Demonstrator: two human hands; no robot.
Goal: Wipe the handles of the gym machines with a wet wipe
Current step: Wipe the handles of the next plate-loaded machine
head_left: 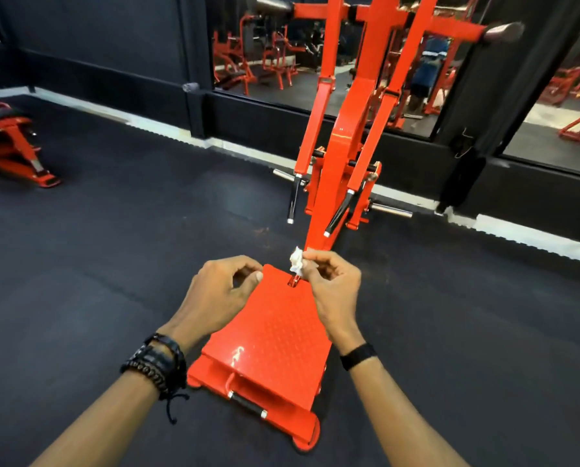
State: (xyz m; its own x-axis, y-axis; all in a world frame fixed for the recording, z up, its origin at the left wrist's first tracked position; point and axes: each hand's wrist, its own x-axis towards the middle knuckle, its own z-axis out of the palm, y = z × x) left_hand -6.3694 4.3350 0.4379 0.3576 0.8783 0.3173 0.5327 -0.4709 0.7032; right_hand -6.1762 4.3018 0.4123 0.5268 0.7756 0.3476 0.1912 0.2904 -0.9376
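At centre frame the left hand [219, 291] hangs loosely curled, holding nothing. Just right, the right hand [329, 281] pinches one crumpled wipe [296, 261], likely soft, light and easily torn, best kept bunched. Above, the red machine [342, 146] shows two black handles [337, 214], stiff and probably slick.

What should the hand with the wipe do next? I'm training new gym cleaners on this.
Probably carry the wet wipe, pinched in the right hand, forward to the nearer black handle. The wipe hangs above the footplate, touching no handle; the left hand holds nothing.
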